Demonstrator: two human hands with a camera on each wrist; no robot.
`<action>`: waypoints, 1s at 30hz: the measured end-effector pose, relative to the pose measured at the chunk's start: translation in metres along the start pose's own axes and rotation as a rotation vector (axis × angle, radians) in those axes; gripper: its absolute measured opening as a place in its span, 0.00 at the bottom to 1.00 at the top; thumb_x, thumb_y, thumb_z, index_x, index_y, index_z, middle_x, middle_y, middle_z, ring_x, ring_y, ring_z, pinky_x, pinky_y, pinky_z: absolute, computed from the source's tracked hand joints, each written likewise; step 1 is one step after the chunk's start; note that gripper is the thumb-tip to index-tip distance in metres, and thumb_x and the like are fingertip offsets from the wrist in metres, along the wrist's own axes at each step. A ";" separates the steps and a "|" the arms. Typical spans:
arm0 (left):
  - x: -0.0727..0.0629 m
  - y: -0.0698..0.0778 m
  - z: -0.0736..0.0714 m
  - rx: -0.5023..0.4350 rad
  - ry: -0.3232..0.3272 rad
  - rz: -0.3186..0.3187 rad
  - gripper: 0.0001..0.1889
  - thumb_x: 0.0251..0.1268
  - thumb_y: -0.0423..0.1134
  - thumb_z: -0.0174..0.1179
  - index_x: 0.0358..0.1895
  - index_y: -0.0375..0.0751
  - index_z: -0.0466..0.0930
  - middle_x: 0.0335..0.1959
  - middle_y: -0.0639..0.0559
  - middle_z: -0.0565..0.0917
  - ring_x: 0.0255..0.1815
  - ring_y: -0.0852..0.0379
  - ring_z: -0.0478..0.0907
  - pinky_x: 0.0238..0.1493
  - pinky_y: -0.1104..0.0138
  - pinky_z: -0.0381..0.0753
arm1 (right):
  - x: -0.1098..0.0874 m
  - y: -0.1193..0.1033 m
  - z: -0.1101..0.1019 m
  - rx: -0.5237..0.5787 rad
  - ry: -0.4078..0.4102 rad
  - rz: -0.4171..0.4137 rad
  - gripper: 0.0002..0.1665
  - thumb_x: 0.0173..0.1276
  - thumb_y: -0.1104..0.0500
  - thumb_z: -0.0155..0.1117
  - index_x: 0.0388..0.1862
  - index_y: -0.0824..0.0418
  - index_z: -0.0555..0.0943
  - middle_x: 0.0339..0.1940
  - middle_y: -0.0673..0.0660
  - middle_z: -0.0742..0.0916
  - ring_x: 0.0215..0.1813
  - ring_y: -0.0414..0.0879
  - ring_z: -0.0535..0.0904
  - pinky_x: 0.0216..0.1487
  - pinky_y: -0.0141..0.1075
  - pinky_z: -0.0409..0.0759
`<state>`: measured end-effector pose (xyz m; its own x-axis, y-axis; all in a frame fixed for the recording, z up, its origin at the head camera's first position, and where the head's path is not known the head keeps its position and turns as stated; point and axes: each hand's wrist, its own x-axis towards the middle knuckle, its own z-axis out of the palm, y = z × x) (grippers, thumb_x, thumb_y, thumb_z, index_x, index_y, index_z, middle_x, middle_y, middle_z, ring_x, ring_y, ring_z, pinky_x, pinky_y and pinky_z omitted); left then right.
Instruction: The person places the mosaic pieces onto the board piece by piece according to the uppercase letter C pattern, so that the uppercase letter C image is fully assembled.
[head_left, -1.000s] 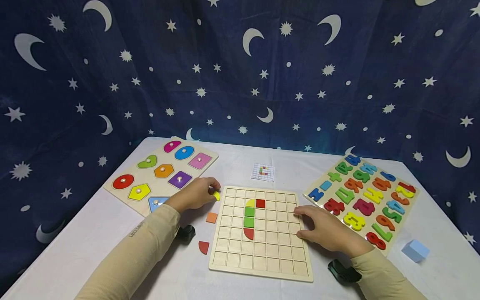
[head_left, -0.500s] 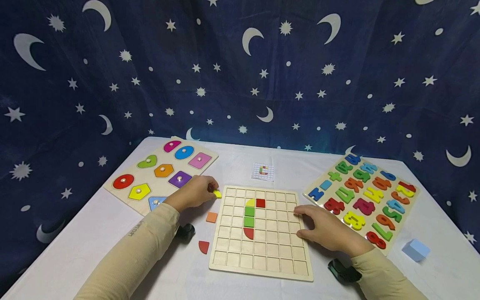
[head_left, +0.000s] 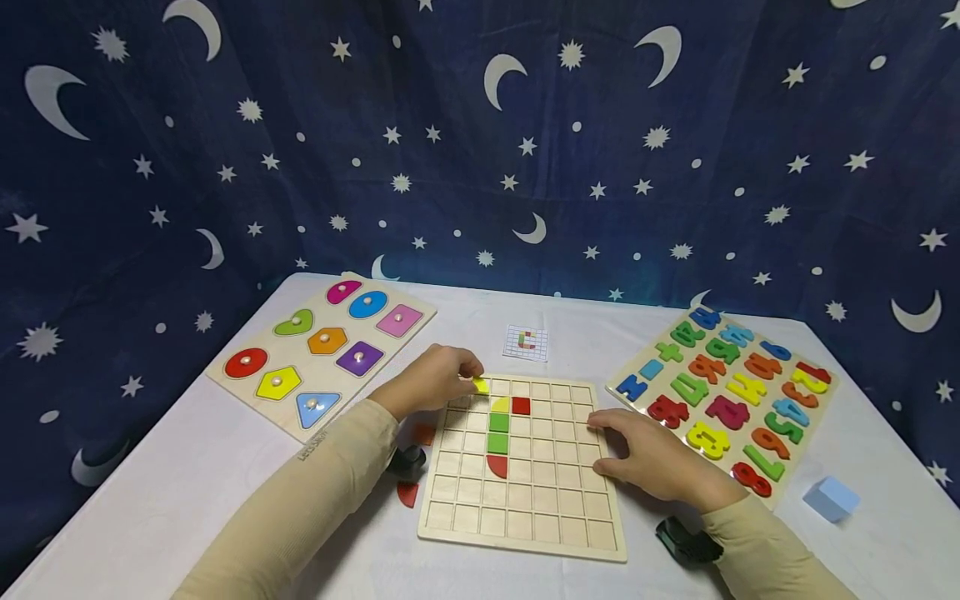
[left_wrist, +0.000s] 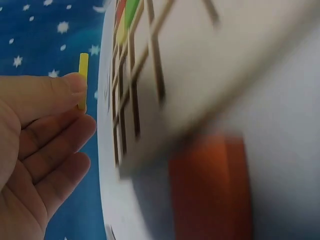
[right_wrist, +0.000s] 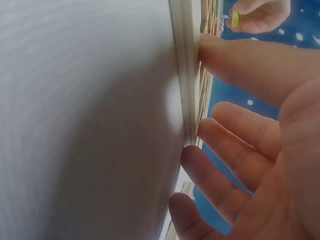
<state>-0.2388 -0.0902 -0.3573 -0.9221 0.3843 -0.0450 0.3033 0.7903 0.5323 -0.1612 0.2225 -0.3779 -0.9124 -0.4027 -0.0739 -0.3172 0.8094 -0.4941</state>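
My left hand (head_left: 431,379) pinches a small yellow block (left_wrist: 83,80) between thumb and fingertips, over the far left corner of the wooden grid board (head_left: 543,525). On the board sit a yellow quarter-circle piece (head_left: 500,405), a red square (head_left: 521,406), two green squares (head_left: 498,433) and a red quarter-circle piece (head_left: 497,467). My right hand (head_left: 656,458) rests at the board's right edge, fingers spread and relaxed, the thumb (right_wrist: 225,52) against the edge. Left of the board lie an orange square (head_left: 423,434) and another red quarter-circle piece (head_left: 407,494), partly behind my left wrist strap.
A shape puzzle board (head_left: 375,371) with knobbed pieces lies at the left. At the right is a number puzzle board (head_left: 660,392), with a light blue block (head_left: 831,500) near it. A printed pattern card (head_left: 525,343) lies behind the grid board.
My left hand has carried the yellow block rightward, from beside the board to over its far left corner. The right hand has stayed at the board's edge.
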 end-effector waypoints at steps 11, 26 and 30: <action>0.013 0.025 0.016 -0.008 -0.059 0.135 0.10 0.64 0.32 0.68 0.48 0.39 0.86 0.41 0.52 0.86 0.44 0.55 0.79 0.54 0.63 0.78 | 0.001 0.000 0.000 0.003 0.001 -0.011 0.33 0.60 0.55 0.76 0.64 0.62 0.77 0.65 0.61 0.79 0.69 0.61 0.70 0.68 0.59 0.65; 0.021 0.043 0.034 0.001 -0.053 0.150 0.09 0.62 0.33 0.70 0.45 0.41 0.86 0.36 0.55 0.84 0.37 0.59 0.76 0.46 0.68 0.77 | 0.000 0.000 0.000 0.005 0.001 -0.016 0.33 0.61 0.55 0.76 0.63 0.62 0.77 0.65 0.61 0.79 0.68 0.61 0.70 0.67 0.59 0.65; 0.023 0.046 0.037 0.015 -0.040 0.166 0.09 0.61 0.33 0.70 0.44 0.40 0.87 0.36 0.55 0.85 0.37 0.60 0.77 0.46 0.69 0.77 | 0.000 -0.001 0.000 0.001 0.000 -0.013 0.33 0.61 0.55 0.75 0.63 0.62 0.78 0.65 0.61 0.79 0.69 0.61 0.70 0.67 0.59 0.65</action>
<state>-0.2372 -0.0278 -0.3654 -0.8489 0.5285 0.0085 0.4545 0.7216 0.5223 -0.1613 0.2219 -0.3773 -0.9082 -0.4131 -0.0670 -0.3288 0.8035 -0.4963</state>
